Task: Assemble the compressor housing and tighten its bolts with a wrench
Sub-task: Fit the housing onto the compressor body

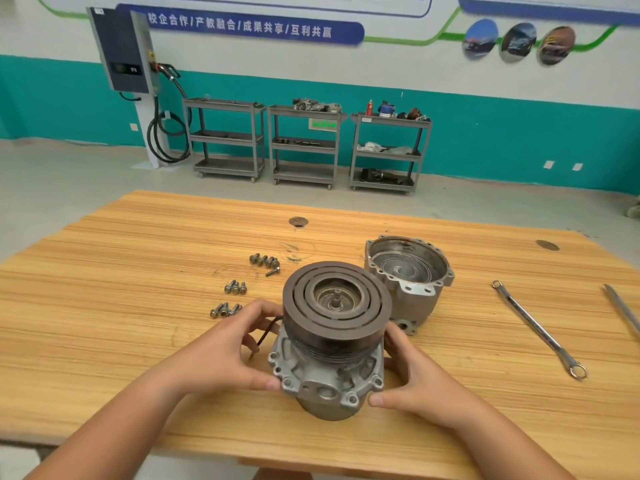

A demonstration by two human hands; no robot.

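Two halves apart, no bolt fitted: barely started.
Your left hand (221, 355) and right hand (412, 379) clasp the pulley half (332, 341) near the table (138, 254) front; rear shell (408, 271), bolts (235, 288), wrench (536, 329) lie untouched.

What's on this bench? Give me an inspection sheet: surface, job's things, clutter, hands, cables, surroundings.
Surface: wooden table, two dark round marks.
Job's things: pulley half upright in front; open housing behind it, right; bolts in three groups, left; wrench lying right.
Clutter: second metal tool at the right edge, cut off.
Hands: left hand and right hand grip the pulley half at its flange.
Cables: black wire loops from the pulley half by the left hand.
Surroundings: three grey carts, wall charger with hose.
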